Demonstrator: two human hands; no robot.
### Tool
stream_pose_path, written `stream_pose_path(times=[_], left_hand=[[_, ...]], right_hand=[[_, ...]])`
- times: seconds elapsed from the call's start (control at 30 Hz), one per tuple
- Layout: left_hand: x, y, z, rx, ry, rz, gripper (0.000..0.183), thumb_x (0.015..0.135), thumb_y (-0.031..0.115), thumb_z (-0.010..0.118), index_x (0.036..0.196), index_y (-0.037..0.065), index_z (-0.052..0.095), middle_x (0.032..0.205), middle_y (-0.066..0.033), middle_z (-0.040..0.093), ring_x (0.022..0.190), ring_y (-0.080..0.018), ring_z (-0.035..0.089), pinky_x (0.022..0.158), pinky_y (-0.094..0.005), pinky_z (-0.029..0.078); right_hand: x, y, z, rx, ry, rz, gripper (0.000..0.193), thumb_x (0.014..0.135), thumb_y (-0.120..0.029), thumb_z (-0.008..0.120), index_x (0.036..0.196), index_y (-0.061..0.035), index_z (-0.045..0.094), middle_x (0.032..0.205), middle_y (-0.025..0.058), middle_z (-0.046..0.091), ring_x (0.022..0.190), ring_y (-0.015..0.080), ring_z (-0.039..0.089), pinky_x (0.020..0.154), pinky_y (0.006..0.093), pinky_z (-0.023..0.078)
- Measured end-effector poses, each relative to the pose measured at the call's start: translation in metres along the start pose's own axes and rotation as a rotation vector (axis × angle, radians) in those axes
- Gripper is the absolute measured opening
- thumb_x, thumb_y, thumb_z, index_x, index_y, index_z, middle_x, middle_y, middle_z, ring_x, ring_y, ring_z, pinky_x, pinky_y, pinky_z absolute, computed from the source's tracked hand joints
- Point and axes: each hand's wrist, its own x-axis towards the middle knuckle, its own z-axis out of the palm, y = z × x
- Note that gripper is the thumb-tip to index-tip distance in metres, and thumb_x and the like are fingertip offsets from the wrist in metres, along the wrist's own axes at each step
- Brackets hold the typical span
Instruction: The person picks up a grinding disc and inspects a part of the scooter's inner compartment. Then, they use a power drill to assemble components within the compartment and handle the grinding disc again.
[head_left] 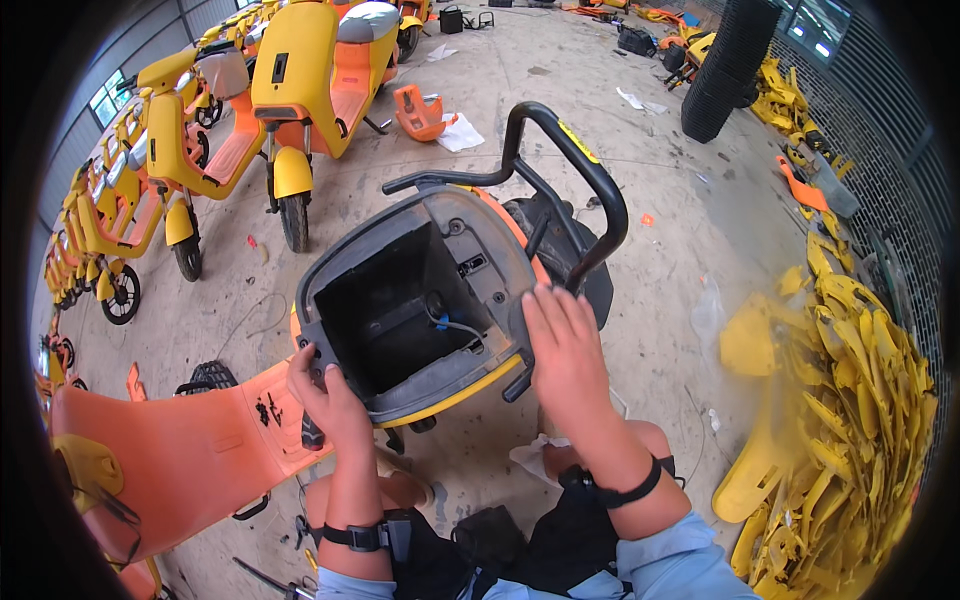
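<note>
Between my hands is an electric scooter's seat compartment (385,305), uncovered, with a black rim (440,388) and yellow and orange body panels. Inside it, a cable with a blue connector (443,321) lies against the wall. My left hand (338,405) rests on the rim's front corner, thumb and fingers apart. Flat on the rear edge lies my right hand (565,350), its fingers stretched out next to the bent black tubular rear rack (600,190). Neither hand shows anything held.
The scooter's orange footboard (185,440) stretches left, with small black parts (268,410) on it. Rows of yellow and orange scooters (290,90) stand at the far left. Yellow panels (850,420) are heaped on the right. A stack of black baskets (728,75) leans farther back.
</note>
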Motion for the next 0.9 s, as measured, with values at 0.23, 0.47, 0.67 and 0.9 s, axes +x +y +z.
stream_pose_path(times=[0.23,0.47,0.67,0.9], left_hand=[[-0.004,0.01,0.006,0.053,0.025,0.055,0.037,0.093,0.001,0.051,0.13,0.0,0.055,0.13,-0.0144,0.05,0.124,-0.0268,0.05,0.109,-0.0369,0.037],[-0.003,0.018,0.005,0.072,0.022,0.045,0.038,0.092,0.0,0.051,0.13,-0.001,0.055,0.129,-0.0148,0.051,0.123,-0.0272,0.05,0.11,-0.0367,0.036],[0.005,0.012,0.003,0.071,0.031,0.093,0.04,0.091,-0.002,0.051,0.131,-0.001,0.054,0.13,-0.0149,0.048,0.122,-0.0276,0.05,0.109,-0.0372,0.038],[0.003,0.011,0.002,0.099,0.016,0.068,0.042,0.09,-0.004,0.051,0.132,0.0,0.052,0.132,-0.0148,0.045,0.122,-0.0265,0.049,0.108,-0.0375,0.039]], right_hand=[[0.004,0.001,0.0,-0.007,-0.016,-0.014,0.051,0.085,-0.003,0.053,0.136,0.0059,0.053,0.139,0.0221,0.056,0.131,0.0399,0.05,0.112,0.0541,0.038],[0.005,-0.003,0.003,0.05,0.025,0.011,0.05,0.085,-0.002,0.055,0.135,0.0056,0.055,0.138,0.0231,0.056,0.129,0.0412,0.052,0.11,0.0537,0.04],[0.004,-0.009,-0.004,0.092,0.037,0.013,0.051,0.083,0.001,0.055,0.134,0.006,0.056,0.137,0.0229,0.057,0.128,0.0417,0.052,0.109,0.053,0.041],[-0.008,-0.01,-0.002,0.126,0.047,0.031,0.052,0.08,0.003,0.056,0.132,0.006,0.057,0.135,0.0226,0.059,0.126,0.0407,0.053,0.108,0.0522,0.043]])
